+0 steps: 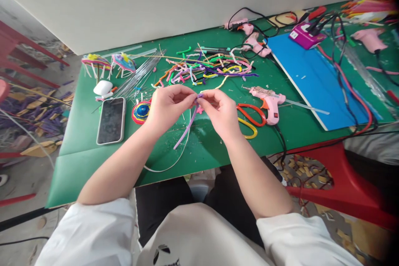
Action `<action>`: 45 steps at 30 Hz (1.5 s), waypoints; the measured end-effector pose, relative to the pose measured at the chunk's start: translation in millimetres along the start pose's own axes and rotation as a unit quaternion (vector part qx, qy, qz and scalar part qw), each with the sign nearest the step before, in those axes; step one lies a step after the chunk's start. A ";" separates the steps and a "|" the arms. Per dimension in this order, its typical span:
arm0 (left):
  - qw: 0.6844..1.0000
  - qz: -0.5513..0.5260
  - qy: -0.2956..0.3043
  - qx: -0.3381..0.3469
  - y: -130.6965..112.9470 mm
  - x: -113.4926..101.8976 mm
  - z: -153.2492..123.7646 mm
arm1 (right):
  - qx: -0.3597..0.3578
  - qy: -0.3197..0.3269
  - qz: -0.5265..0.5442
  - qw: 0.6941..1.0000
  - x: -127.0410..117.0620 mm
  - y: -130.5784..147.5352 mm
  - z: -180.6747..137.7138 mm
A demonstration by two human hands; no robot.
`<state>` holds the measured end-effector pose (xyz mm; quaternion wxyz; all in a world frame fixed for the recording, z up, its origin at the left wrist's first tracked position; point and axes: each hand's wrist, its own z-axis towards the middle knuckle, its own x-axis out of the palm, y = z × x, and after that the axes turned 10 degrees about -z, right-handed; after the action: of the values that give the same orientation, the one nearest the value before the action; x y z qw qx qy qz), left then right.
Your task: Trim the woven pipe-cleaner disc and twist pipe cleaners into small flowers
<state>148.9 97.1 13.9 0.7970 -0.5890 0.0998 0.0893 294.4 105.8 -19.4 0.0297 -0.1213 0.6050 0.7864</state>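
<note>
My left hand (168, 106) and my right hand (220, 112) meet above the green table (87, 149), both pinching the top end of a lilac pipe cleaner (187, 126). Its loose end hangs down towards the table at the lower left. A thin white wire (174, 164) curves on the table below my hands. A small pink bit shows just under my right fingers.
A phone (111, 119) lies left, beside a coiled rainbow disc (141, 112). A heap of pipe cleaners (205, 68) lies behind my hands. Red and yellow scissors (251, 120) and a pink glue gun (269, 102) lie right. A blue board (314, 79) and cables sit farther right.
</note>
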 end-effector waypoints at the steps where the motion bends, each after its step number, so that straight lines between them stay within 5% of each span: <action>1: 1.000 -0.001 -0.001 0.001 0.4 0.3 0.0 | -0.001 -0.005 0.000 1.000 0.2 -0.4 -0.1; 18: 0.998 0.056 -0.031 0.014 -0.3 4.9 -2.9 | 0.018 -0.037 -0.038 0.998 3.2 1.2 -1.4; 35: 0.993 -0.089 -0.055 -0.048 8.1 10.4 -2.1 | 0.048 -0.064 0.072 0.994 11.1 -9.7 2.0; 45: 0.986 -0.159 0.000 -0.053 10.8 5.7 1.9 | 0.094 -0.033 0.124 0.987 -0.4 -7.3 5.0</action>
<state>151.7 102.2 3.1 0.7685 -0.6390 -0.0002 -0.0329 295.4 112.7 -25.0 -0.0372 -0.0160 0.6854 0.7270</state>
